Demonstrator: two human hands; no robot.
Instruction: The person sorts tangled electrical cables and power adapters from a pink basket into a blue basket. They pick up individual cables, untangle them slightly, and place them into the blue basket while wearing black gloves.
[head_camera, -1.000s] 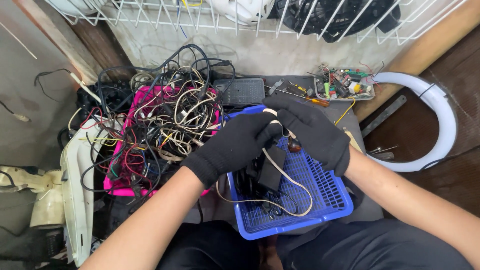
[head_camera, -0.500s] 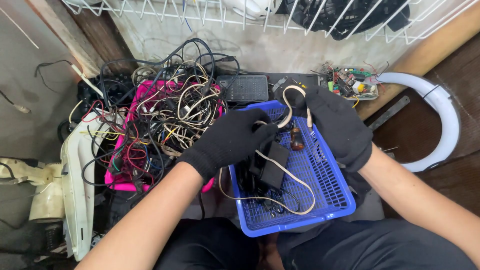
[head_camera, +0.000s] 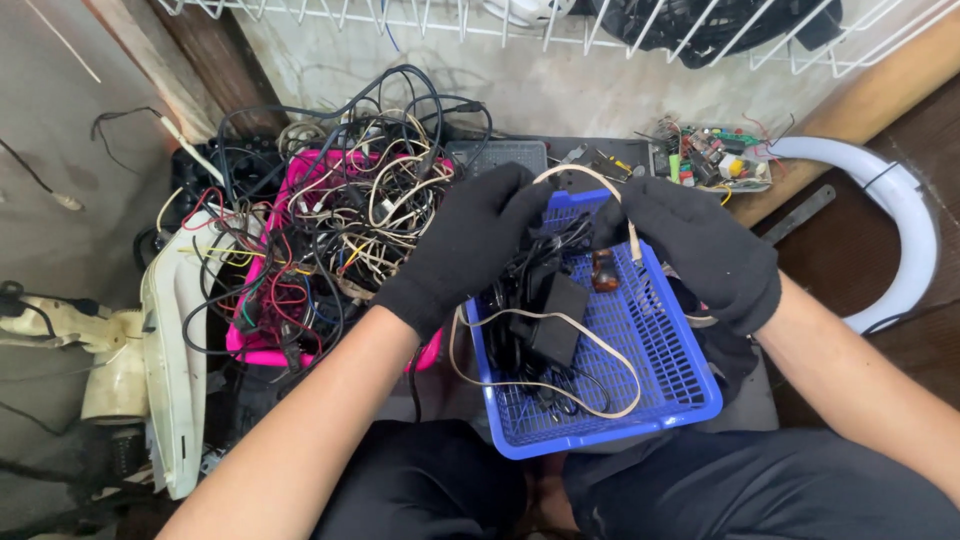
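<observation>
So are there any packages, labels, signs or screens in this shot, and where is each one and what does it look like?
No packages, labels, signs or screens can be made out.
Nearest to a container: blue basket, bottom centre, rectangular perforated plastic, holding black adapters.
Pink basket, left of it, full of tangled cables.

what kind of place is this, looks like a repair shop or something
Probably an informal electronics salvage or repair spot: a pink basket heaped with tangled cables, a blue tray holding adapters, and loose circuit boards against the wall.
</observation>
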